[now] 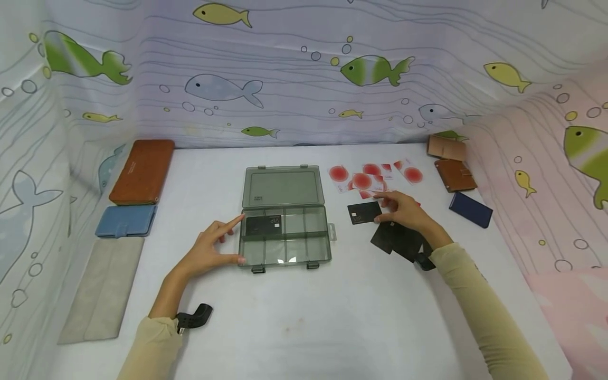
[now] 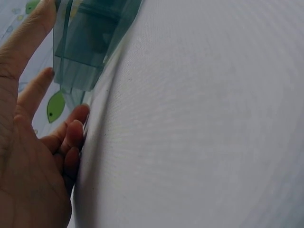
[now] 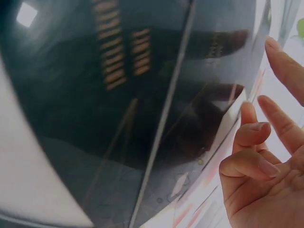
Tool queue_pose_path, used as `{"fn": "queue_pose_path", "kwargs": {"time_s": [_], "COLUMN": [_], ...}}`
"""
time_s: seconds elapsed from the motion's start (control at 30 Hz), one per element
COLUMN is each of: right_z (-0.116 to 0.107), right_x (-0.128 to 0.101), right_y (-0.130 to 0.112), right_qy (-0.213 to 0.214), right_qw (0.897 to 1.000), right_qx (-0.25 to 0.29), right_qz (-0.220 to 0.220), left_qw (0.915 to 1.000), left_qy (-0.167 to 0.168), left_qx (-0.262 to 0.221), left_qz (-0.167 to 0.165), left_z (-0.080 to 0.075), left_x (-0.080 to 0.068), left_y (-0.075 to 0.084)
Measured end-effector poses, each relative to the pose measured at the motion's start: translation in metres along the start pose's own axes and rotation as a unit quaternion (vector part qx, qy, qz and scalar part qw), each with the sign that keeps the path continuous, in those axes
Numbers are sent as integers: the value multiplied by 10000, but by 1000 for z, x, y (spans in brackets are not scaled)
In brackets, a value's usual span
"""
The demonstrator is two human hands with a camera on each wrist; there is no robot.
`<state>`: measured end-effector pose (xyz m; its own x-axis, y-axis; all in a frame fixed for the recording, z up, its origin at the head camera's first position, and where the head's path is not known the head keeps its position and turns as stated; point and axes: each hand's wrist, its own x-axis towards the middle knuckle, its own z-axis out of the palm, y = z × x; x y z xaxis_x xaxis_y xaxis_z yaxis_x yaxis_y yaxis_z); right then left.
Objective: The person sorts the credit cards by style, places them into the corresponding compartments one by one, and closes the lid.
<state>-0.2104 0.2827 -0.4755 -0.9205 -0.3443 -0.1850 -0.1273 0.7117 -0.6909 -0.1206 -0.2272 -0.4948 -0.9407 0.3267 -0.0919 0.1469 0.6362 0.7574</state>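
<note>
A translucent grey-green compartment box lies with its lid folded back. In its upper left compartments rests a black card marked VIP. My left hand touches the box's left side, index fingertip near the hinge end and thumb at the front corner, both fairly straight. To the right of the box, my right hand pinches a black VIP card by its long edges between thumb and index finger. More black cards lie under that hand and wrist, and fill much of the right wrist view.
Red and white cards lie scattered behind my right hand. Along the right side are a tan wallet, a brown wallet and a dark blue case. On the left lie a brown zip wallet, a blue wallet and a beige folder.
</note>
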Motion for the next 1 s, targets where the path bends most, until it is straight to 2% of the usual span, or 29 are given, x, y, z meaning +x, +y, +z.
{"fn": "queue_pose_path", "kwargs": {"time_s": [0.17, 0.57, 0.83, 1.0], "right_z": [2, 0, 2, -2], "right_x": [1, 2, -6, -15], "right_y": [4, -3, -5, -32], "right_qy": [-97, -123, 243, 683], "right_qw": [9998, 9997, 9969, 9919], "right_qx": [-166, -191, 665, 1001], "right_qz": [-4, -110, -344, -370], "left_qw": [10000, 9999, 9999, 9998], "left_qy": [42, 61, 74, 92], "left_qx": [-67, -71, -76, -67], "left_qz": [3, 72, 118, 157], "left_z": [1, 1, 1, 1], "left_x": [-2, -2, -2, -1], "left_y": [-1, -1, -1, -3]}}
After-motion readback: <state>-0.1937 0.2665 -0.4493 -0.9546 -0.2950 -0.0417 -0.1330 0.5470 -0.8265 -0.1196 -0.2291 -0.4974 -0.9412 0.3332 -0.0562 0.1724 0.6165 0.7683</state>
